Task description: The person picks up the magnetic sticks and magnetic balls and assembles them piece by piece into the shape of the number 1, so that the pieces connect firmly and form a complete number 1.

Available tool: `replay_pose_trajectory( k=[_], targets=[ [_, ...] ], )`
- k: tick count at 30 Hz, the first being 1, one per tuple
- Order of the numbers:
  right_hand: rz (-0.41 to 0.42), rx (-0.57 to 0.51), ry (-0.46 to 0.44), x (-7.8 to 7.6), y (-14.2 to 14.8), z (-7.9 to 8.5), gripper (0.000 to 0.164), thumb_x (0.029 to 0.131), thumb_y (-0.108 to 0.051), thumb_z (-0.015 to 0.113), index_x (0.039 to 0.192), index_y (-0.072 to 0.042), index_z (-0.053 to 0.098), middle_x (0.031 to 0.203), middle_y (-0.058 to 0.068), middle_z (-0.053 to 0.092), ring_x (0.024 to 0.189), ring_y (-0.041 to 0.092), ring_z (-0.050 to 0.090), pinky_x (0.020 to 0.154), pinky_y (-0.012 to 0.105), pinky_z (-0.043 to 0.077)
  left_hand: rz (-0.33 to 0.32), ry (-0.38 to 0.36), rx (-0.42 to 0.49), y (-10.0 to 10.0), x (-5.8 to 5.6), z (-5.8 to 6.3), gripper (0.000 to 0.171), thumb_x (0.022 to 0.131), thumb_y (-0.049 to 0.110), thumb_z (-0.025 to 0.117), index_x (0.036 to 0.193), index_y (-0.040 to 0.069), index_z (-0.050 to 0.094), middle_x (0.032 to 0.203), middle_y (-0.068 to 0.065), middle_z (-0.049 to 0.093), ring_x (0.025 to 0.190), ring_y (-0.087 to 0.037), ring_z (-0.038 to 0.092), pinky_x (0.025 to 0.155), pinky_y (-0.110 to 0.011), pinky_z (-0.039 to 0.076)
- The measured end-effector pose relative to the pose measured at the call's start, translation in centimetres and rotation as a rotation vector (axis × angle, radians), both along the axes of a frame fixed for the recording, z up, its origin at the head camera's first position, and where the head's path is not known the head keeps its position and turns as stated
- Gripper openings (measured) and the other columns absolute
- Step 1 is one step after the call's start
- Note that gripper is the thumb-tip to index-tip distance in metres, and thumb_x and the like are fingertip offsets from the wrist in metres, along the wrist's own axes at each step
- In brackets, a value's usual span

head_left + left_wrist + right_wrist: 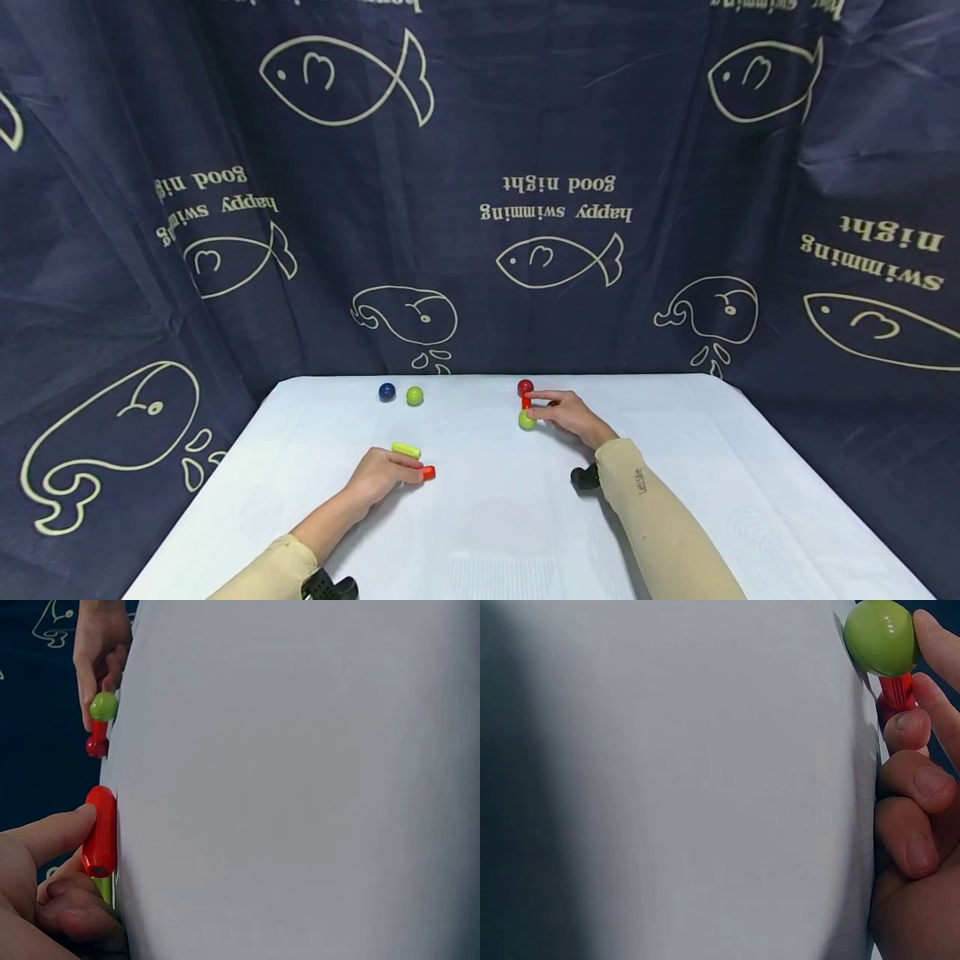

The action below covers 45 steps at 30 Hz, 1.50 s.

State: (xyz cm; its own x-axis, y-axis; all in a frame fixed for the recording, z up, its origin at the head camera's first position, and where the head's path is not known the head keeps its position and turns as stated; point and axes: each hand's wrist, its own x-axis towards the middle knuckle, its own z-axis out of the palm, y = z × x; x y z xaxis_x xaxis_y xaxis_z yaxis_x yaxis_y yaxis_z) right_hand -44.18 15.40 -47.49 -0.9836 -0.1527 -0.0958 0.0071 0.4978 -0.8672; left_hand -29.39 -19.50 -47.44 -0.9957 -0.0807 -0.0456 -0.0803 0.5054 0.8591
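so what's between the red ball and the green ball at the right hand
A red stick lies between the red ball and the green ball; the head view shows it.

In the left hand (382, 477) is one bar (427, 472), just beyond it a second bar (406, 450), farther behind two balls (415, 396); left of the right hand (573, 414), a third bar (527, 402) between two other balls (527, 420).

On the dark blue curtain (450, 150) you read "happy swimming good night", upside down and repeated; tiny lettering (641, 482) on your right sleeve (663, 525) looks like "LetsSlim".
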Motion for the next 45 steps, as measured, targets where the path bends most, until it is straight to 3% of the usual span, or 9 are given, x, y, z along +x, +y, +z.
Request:
replay_pose_trajectory(
  k=[16, 25, 31, 37, 45],
  targets=[
    [0.017, -0.026, 0.003, -0.1, 0.2, -0.1, 0.053, 0.08, -0.039, 0.084, 0.13, -0.026, 0.07, 0.096, 0.005, 0.057, 0.08, 0.02, 0.05, 0.067, 0.027, 0.042, 0.024, 0.016, 0.005, 0.7, 0.1, 0.4, 0.021, 0.07, 0.014, 0.083, 0.09, 0.007, 0.082, 0.113, -0.01, 0.074, 0.118, -0.031, 0.06, 0.093, -0.04, 0.046],
    [0.007, -0.016, -0.006, -0.2, 0.2, 0.1, 0.053, 0.08, -0.04, 0.084, 0.13, -0.027, 0.07, 0.095, 0.006, 0.056, 0.081, 0.021, 0.051, 0.067, 0.027, 0.042, -0.013, 0.056, 0.04, 1.6, -0.1, 0.5, 0.018, 0.073, 0.015, 0.082, 0.089, 0.005, 0.081, 0.107, -0.007, 0.074, 0.112, -0.026, 0.06, 0.093, -0.039, 0.045],
    [0.003, -0.014, -0.007, -0.1, 0.0, 0.0, 0.053, 0.08, -0.039, 0.084, 0.13, -0.027, 0.07, 0.097, 0.006, 0.056, 0.079, 0.02, 0.05, 0.066, 0.027, 0.041, -0.038, 0.026, 0.068, 2.9, -0.2, 0.7, 0.02, 0.074, 0.016, 0.082, 0.09, 0.004, 0.081, 0.098, -0.005, 0.075, 0.1, -0.02, 0.058, 0.08, -0.031, 0.043],
    [-0.001, -0.015, -0.006, 0.0, -0.1, 0.0, 0.052, 0.081, -0.038, 0.084, 0.129, -0.027, 0.07, 0.096, 0.006, 0.056, 0.077, 0.02, 0.05, 0.065, 0.027, 0.04, -0.058, 0.002, 0.097, 4.1, -0.3, 1.0, 0.02, 0.076, 0.016, 0.081, 0.092, 0.004, 0.081, 0.093, -0.005, 0.076, 0.1, -0.019, 0.057, 0.078, -0.029, 0.041],
    [-0.007, 0.005, 0.002, 0.0, -0.1, 0.0, 0.053, 0.081, -0.038, 0.083, 0.131, -0.026, 0.069, 0.097, 0.006, 0.056, 0.078, 0.02, 0.051, 0.065, 0.027, 0.041, -0.035, -0.007, 0.162, 5.3, -0.5, 1.1, 0.022, 0.078, 0.015, 0.08, 0.096, 0.002, 0.08, 0.093, -0.005, 0.076, 0.092, -0.019, 0.053, 0.07, -0.028, 0.038]
  ],
)
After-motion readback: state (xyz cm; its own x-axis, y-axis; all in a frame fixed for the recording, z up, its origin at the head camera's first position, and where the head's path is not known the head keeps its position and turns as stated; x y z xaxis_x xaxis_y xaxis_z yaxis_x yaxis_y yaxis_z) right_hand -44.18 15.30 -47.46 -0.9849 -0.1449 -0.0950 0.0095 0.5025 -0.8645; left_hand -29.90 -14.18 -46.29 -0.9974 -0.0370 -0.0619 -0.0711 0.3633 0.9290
